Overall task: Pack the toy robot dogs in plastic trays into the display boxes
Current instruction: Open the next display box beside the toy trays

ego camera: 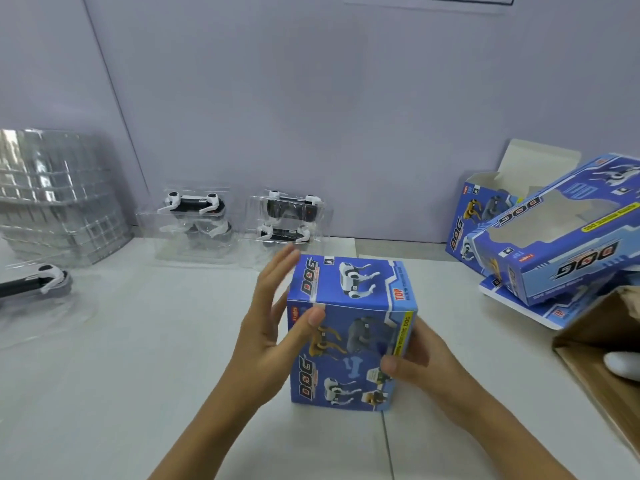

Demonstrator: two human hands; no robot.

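Closed blue display box (349,334) stands upright on the white table (138,375), near centre, held between both hands. Left hand (273,327) lies along the box's left side, fingers mostly straight up the wall, thumb pressed flat on the front face; right hand (412,355) wraps the lower right corner, thumb on the front, fingers behind and out of sight. So a two-sided clamp, not a pinch. Handling guess: thin printed card, light even with a toy inside, glossy so a bit slippery, walls dent if squeezed; best taken by opposite side walls or corners, off the flaps. Counts: one closed box in hand; two open window boxes (554,237) stacked at right, with at least one flattened carton (526,306) under them. Two clear trays with robot dogs at the back, left tray (194,213) and right tray (287,216), each seeming to hold two dogs, reflections make it hard to tell. One more dog in a tray (45,278) at the left edge. A pile of empty clear trays (59,199) back left, uncountable. Brown carton (602,348) at right edge.
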